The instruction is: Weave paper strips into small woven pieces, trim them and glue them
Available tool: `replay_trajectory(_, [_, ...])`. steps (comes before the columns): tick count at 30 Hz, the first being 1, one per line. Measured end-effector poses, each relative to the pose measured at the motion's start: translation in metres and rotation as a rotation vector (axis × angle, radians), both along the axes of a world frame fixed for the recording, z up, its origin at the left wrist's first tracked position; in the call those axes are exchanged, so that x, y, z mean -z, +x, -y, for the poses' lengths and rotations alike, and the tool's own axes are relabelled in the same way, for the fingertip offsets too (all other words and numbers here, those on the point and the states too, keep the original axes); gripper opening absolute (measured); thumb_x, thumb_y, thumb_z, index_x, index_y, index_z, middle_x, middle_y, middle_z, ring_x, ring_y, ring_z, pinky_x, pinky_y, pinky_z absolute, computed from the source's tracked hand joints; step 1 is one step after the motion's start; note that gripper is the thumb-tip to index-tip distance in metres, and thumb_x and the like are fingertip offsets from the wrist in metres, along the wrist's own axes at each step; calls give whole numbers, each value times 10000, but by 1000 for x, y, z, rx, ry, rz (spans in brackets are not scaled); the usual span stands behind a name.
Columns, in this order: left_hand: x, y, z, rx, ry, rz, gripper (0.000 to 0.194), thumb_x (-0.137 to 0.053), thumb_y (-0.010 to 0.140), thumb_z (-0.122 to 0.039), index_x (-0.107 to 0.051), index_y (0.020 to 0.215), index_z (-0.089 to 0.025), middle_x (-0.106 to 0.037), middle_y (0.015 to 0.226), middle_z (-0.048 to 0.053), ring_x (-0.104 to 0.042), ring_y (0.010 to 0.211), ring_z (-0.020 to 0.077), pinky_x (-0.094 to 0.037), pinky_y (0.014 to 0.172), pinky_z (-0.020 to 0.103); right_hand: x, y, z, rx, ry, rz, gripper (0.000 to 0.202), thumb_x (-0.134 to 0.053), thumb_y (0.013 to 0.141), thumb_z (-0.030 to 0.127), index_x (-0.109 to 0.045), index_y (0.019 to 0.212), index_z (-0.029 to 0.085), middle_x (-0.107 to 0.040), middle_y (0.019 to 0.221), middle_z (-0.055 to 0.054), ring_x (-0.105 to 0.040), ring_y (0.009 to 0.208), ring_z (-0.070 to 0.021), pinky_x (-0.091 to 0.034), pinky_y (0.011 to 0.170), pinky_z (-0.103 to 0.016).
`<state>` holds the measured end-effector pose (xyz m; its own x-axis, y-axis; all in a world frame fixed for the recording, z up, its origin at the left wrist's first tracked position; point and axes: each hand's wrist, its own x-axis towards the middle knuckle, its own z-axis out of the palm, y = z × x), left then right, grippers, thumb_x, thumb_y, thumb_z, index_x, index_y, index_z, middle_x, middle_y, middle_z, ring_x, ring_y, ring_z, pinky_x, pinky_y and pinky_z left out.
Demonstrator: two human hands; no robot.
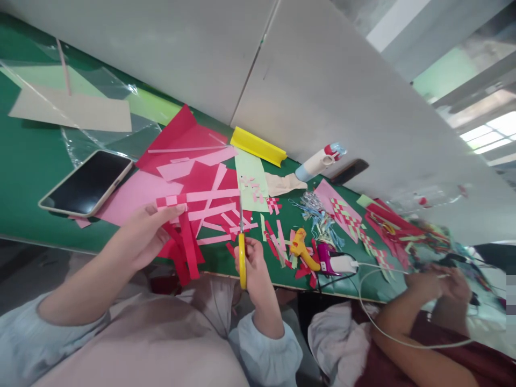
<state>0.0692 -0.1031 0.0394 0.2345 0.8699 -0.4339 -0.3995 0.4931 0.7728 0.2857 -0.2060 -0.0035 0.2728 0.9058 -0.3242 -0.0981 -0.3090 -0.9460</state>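
My left hand (151,231) pinches a small weave of red and pink paper strips (175,203) between thumb and fingers. Long pink ends point right from it, and red ends (188,244) hang toward the table's front edge. In my right hand (255,260) is a pair of scissors (242,252) with yellow handles, held with the blades pointing away from me. The blade tips lie close to the ends of the pink strips; I cannot tell whether they touch. Loose pink and red strips and red sheets (173,140) lie beneath and around the weave.
A phone (86,183) lies left, near clear plastic film (105,115). Rightward are a yellow tray-like piece (258,146), a bottle (318,162), a yellow glue gun (302,249) and a purple-and-white power strip (336,263) with a white cable. A co-worker's hands (439,282) work at far right.
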Motion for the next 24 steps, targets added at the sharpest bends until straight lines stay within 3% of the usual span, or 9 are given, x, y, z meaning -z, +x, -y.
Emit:
replay_trajectory(4, [1,0,-3,-32,25,-13,291,-888,596,-337,-677,675,-153,-670,627,11,-629,591,147,-525,518,229,9,12,-6,62,-23,224,424,-682,831,468,-452,1100,235,-670,1020,-47,-659,872,-181,-513,788,-344])
replay_trajectory(10, [1,0,-8,-101,37,-116,322,-914,520,-332,-683,643,-145,-644,587,-9,-571,545,107,-448,463,191,4,20,-18,46,-243,761,412,-596,889,371,-461,1221,169,-676,1012,-120,-696,936,-296,-522,793,-420])
replay_trajectory(14, [-1,0,-13,-67,91,-128,328,-934,495,-352,-692,588,-152,-669,612,15,-608,613,134,-518,558,231,3,17,-28,-31,-247,1002,419,-541,925,257,-459,1299,85,-653,1183,-217,-660,1097,-343,-513,880,-440])
replay_trajectory(18, [3,-1,-13,-56,200,-169,314,-938,507,-362,-688,564,-181,-689,609,17,-642,655,160,-557,637,267,5,11,-39,-96,-249,1189,399,-552,939,218,-499,1304,65,-639,1206,-235,-627,1155,-352,-497,925,-434])
replay_trajectory(21, [5,-6,-12,-102,448,-354,223,-891,618,-365,-732,679,-222,-728,697,10,-678,720,191,-586,710,316,5,8,-46,-125,-248,1261,390,-574,938,195,-524,1298,54,-636,1186,-234,-607,1178,-342,-484,952,-418])
replay_trajectory(24, [-2,-17,-16,-193,1048,-664,120,-827,714,-270,-752,807,-276,-744,770,-8,-683,737,191,-573,731,332,6,9,-51,-127,-222,1309,368,-571,948,205,-544,1282,52,-641,1155,-222,-604,1157,-333,-478,953,-413])
